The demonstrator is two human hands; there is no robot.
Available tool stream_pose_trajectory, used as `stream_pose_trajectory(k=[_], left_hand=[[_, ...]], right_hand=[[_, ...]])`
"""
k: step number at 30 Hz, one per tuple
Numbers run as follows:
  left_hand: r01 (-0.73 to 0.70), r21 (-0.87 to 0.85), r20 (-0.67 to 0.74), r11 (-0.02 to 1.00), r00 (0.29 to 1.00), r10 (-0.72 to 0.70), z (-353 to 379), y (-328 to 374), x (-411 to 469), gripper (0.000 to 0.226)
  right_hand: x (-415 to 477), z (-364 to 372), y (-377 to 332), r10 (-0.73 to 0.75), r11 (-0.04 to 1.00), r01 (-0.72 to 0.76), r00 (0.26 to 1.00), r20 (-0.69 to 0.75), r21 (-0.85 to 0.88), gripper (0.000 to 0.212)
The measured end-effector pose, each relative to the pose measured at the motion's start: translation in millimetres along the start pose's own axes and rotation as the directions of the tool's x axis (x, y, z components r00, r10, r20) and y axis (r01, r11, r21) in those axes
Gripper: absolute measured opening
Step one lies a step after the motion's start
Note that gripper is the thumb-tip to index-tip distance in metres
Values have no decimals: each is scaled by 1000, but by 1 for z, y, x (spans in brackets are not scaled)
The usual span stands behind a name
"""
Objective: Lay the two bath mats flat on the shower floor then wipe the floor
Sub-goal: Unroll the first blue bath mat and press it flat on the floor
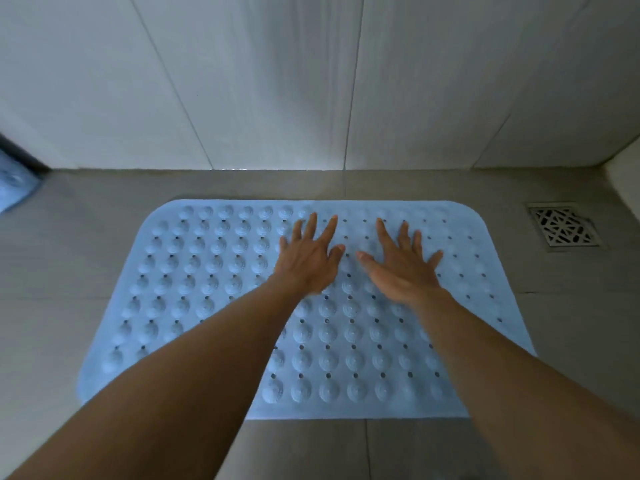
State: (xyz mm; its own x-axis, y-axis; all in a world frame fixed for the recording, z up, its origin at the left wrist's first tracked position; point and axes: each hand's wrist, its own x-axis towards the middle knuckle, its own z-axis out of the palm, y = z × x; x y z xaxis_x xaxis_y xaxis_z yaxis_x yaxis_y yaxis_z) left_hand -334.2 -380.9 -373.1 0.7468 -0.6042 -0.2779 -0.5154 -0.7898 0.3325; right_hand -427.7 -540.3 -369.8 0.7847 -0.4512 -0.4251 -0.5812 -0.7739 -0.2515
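Our two forearms (194,368) reach forward from the bottom edge. Under them the grey tiled floor (62,271) carries the pale blue bath mat (207,271), which lies flat, its far edge near the white wall (259,81). Our left hand (308,259) and right hand (403,268) rest side by side on the mat's far half, palms down, fingers straight and spread. Right of the mat, apart from it, sits a metal drain (562,225). At the left edge shows a blurred blue corner (15,188), perhaps the second mat.
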Motion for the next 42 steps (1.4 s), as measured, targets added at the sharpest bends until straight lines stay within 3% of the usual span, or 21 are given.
stream_pose_trajectory(k=[6,11,14,19,35,42], left_hand=[[112,76,-95,991,990,-105,12,-96,-101,66],[289,108,-173,951,948,-268,10,-175,-167,76],[284,119,-148,951,953,-266,5,-204,-183,76],[278,100,-130,955,956,-264,14,-213,-181,69],[282,174,-144,943,955,-259,14,-211,-175,76],[293,203,-83,934,956,-282,10,-209,-176,76]], right_hand=[[-61,44,-90,-180,983,181,983,-36,12,75],[-107,99,-145,-307,951,308,951,48,-24,73],[-120,127,-166,-315,943,316,949,29,-107,72],[-123,149,-174,-259,943,231,961,-95,-238,67],[-116,147,-175,-295,927,265,952,-78,-266,64],[-118,145,-175,-286,927,264,957,-48,-266,65]])
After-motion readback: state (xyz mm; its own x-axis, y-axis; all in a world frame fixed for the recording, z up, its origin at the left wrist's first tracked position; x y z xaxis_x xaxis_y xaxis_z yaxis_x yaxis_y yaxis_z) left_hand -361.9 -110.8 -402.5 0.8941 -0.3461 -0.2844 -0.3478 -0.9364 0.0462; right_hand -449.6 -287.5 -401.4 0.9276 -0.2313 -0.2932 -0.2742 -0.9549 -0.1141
